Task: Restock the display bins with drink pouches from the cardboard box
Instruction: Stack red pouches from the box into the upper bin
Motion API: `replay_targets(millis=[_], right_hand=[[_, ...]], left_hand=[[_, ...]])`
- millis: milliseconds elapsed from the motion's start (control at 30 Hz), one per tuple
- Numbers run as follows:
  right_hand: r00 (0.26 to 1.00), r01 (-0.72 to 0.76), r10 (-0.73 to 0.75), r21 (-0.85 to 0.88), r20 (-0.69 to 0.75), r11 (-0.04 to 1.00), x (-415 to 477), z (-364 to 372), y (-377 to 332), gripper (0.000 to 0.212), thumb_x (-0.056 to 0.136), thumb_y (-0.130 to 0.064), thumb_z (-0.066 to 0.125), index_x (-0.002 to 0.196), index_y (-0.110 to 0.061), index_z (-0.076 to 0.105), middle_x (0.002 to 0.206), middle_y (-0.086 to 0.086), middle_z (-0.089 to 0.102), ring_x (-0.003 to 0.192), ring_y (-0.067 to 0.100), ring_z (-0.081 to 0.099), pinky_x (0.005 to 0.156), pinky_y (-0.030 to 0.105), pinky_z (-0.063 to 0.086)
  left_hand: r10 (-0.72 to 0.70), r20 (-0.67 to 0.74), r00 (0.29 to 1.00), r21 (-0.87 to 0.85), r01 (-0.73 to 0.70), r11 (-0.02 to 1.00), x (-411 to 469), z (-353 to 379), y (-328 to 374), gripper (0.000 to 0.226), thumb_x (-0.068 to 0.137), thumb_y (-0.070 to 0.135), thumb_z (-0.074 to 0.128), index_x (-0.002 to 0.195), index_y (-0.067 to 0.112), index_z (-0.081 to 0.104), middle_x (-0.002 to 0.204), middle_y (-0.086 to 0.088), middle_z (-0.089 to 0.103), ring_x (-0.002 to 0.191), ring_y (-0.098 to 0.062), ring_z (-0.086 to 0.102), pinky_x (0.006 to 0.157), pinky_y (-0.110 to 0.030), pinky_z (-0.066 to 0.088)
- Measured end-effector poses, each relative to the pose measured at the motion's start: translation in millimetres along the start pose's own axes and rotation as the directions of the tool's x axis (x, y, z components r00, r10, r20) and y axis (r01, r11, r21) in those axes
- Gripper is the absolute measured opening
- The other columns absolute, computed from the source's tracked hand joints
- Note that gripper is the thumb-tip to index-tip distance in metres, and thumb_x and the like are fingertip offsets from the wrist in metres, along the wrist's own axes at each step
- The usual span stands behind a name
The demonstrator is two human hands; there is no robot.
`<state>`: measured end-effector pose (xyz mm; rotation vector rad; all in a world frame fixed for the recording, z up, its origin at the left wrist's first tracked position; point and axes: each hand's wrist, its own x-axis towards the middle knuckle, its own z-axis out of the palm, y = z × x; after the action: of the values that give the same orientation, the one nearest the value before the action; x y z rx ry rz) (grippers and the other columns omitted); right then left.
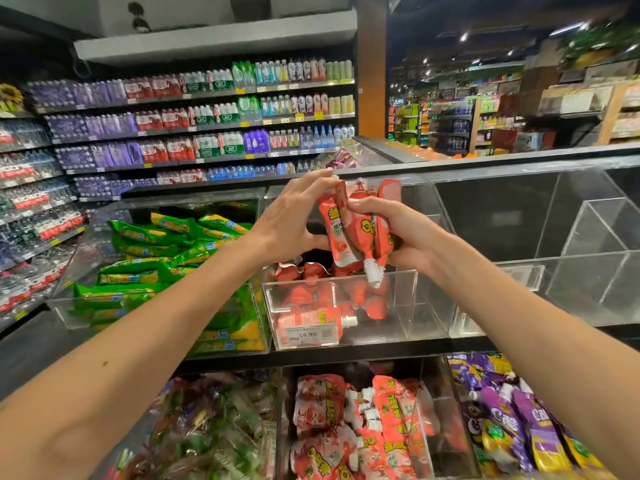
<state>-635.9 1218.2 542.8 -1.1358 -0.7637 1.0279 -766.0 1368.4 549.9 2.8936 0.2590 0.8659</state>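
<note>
Red drink pouches point(349, 233) are hanging over clear acrylic bin point(405, 306); right hand point(401, 230) is gripping them, fingers curled; left hand point(294, 220) is touching them, fingers straight.

a white price label point(311, 333) on the front wall of the middle clear bin point(398, 306) reads "14.90", with a small code square beside the number; its finer print is too small to read. the red drink pouches point(349, 233) and purple pouches point(526, 424) carry large yellow lettering, too blurred to make out, and the yellow shelf tags point(299, 116) likewise
</note>
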Motion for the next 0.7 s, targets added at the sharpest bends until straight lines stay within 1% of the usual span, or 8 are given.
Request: replay_targets(millis=[67,167,267,333,367,433,567,700], right_hand=[[0.998,-0.035,0.032,0.051,0.055,0.998,0,-2,-1,0.034,0.076,-0.025,0.07,0.106,-0.009,0.069,0.101,0.014,0.073,0.086,0.027,0.071,0.085,0.042,0.057],[0.995,-0.091,0.084,0.144,0.057,0.985,1,-5,-3,0.032,0.079,-0.027,0.068,0.103,-0.006,0.07,0.098,0.015,0.074,0.085,0.028,0.072,0.084,0.043,0.059],[0.998,-0.065,0.065,0.209,0.01,0.976,5,-4,-2,0.021,0.089,-0.027,0.064,0.098,-0.008,0.07,0.084,0.009,0.076,0.075,0.023,0.074,0.076,0.038,0.061],[0.999,-0.041,0.043,0.21,-0.006,0.977,9,-1,0,0.02,0.094,-0.026,0.06,0.096,-0.008,0.068,0.08,0.008,0.075,0.07,0.021,0.073,0.069,0.035,0.061],[0.999,-0.035,0.037,0.213,-0.005,0.977,11,1,1,0.022,0.095,-0.025,0.058,0.098,-0.006,0.068,0.082,0.01,0.075,0.071,0.022,0.073,0.067,0.035,0.061],[1.0,-0.026,0.023,0.199,0.015,0.98,14,4,4,0.023,0.092,-0.023,0.06,0.104,-0.004,0.067,0.086,0.011,0.074,0.075,0.023,0.072,0.073,0.038,0.062],[0.999,-0.029,0.03,0.078,-0.021,0.997,19,3,10,0.038,0.076,-0.023,0.073,0.11,-0.004,0.068,0.091,0.013,0.075,0.076,0.025,0.072,0.081,0.041,0.06],[0.943,0.081,-0.113,-0.113,-0.313,0.99,19,-2,9,0.024,0.078,-0.016,0.079,0.098,-0.006,0.068,0.081,0.011,0.073,0.064,0.022,0.069,0.071,0.039,0.059]], left_hand=[[0.031,-0.091,0.995,0.028,-0.028,0.999,-6,0,-6,0.096,0.069,0.043,0.087,0.149,0.02,0.04,0.155,-0.002,0.038,0.143,-0.021,0.029,0.117,-0.047,0.029],[0.052,-0.113,0.992,0.009,-0.051,0.999,-16,-2,-7,0.099,0.071,0.056,0.08,0.152,0.025,0.031,0.141,-0.001,0.052,0.133,-0.017,0.04,0.108,-0.036,0.035],[-0.133,-0.138,0.981,-0.102,0.12,0.988,-16,-4,0,0.064,0.081,0.034,0.079,0.137,0.02,0.051,0.119,-0.002,0.063,0.1,-0.014,0.061,0.089,-0.028,0.05],[-0.429,0.02,0.903,-0.479,0.386,0.789,-9,-8,10,0.023,0.092,0.018,0.068,0.114,0.011,0.065,0.097,-0.006,0.071,0.074,-0.015,0.07,0.073,-0.029,0.059],[-0.512,0.141,0.847,-0.601,0.484,0.636,-6,-8,13,0.016,0.096,0.022,0.063,0.107,0.01,0.067,0.091,-0.008,0.073,0.069,-0.016,0.071,0.067,-0.031,0.06],[-0.538,0.266,0.8,-0.631,0.566,0.531,0,-7,12,0.029,0.094,0.035,0.067,0.105,0.008,0.068,0.091,-0.009,0.074,0.07,-0.016,0.072,0.061,-0.029,0.059],[-0.493,0.349,0.797,-0.595,0.595,0.54,1,-2,4,0.034,0.084,0.028,0.078,0.109,0.007,0.068,0.093,-0.013,0.076,0.074,-0.019,0.074,0.062,-0.029,0.057],[-0.431,0.306,0.849,-0.163,0.492,0.855,-2,7,-18,0.045,0.075,0.017,0.086,0.116,0.008,0.069,0.07,0.0,0.07,0.06,-0.009,0.067,0.056,-0.02,0.047]])
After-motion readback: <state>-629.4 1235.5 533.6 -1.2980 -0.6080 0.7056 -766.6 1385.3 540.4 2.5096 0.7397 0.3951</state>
